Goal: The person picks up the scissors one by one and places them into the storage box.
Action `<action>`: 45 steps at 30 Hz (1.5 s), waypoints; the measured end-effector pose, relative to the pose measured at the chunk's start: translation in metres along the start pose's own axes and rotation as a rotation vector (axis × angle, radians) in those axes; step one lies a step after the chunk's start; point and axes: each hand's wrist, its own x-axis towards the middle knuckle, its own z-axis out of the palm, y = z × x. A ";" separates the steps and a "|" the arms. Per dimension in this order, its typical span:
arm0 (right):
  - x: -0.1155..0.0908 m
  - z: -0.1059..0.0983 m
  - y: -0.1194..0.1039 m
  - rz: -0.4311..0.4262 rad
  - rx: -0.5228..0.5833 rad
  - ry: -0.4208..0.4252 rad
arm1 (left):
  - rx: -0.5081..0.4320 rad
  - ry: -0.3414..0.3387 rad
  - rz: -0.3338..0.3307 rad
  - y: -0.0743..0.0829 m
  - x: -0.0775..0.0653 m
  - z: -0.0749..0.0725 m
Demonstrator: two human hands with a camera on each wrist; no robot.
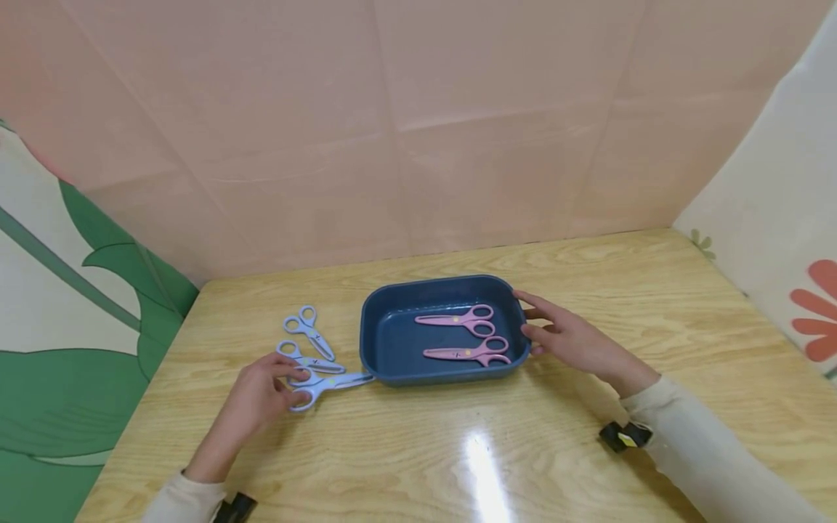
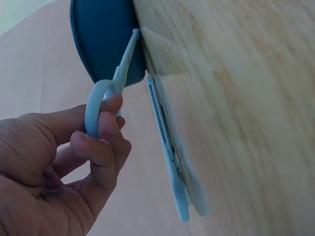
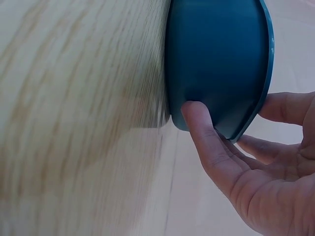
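My left hand (image 1: 260, 392) pinches the handle loops of light-blue scissors (image 1: 335, 380), raised a little off the table in the left wrist view. Their blades point right, with tips by the front left corner of a dark blue tray (image 1: 418, 379); contact is unclear. Another pair of blue scissors (image 1: 325, 365) lies just behind, partly covered by the fingers. Farther back is one more blue pair (image 1: 307, 330). Two pink pairs lie inside the tray: rear pink scissors (image 1: 451, 319) and front pink scissors (image 1: 458, 354). Spread fingers of my right hand (image 1: 582, 345) touch the tray's right end.
Everything stands on a wood-grain table (image 1: 366, 450). Pinkish sheeting (image 1: 392, 160) hangs along its back edge. Patterned panels flank it, green leaves (image 1: 65, 392) on the left and red petals (image 1: 817, 305) on the right.
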 end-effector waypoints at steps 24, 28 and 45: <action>0.000 0.000 0.007 0.027 0.004 -0.002 | 0.082 0.067 0.046 -0.004 -0.004 -0.017; 0.000 -0.001 0.008 0.028 0.002 0.001 | 0.096 0.112 0.090 -0.002 -0.004 -0.018; 0.002 -0.002 0.001 0.021 -0.026 0.015 | 0.102 0.199 0.173 0.008 -0.009 -0.034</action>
